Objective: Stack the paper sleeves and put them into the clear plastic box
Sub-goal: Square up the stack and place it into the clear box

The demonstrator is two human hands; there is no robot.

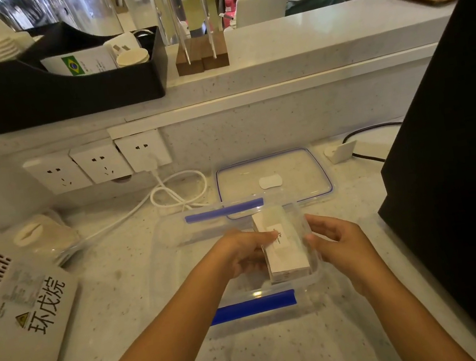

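A pale speckled counter [117,293] fills the view, seen from above by the person working at it. At its centre sits the clear plastic box [182,270], open, with a blue clip on its far rim and another on its near rim. Its lid [274,179] lies flat on the counter just behind it, apart from the hands. Inside the box, against its right-hand wall, is the stack of white paper sleeves [283,251]. The stack's long axis runs away from the person, its near end toward the near blue clip and its far end pointing toward the lid, leaning a little to the left. The left hand [243,249] reaches into the box from the left, fingers curled and fingertips touching the stack's left edge about midway along. The right hand [335,241] is on the opposite side, fingers loosely bent at the box's right wall; whether it touches the stack or only the wall cannot be told. Neither hand appears closed tight. The stack lies between the hands, the left the nearer, so any next nudge would likely be sideways across its length.
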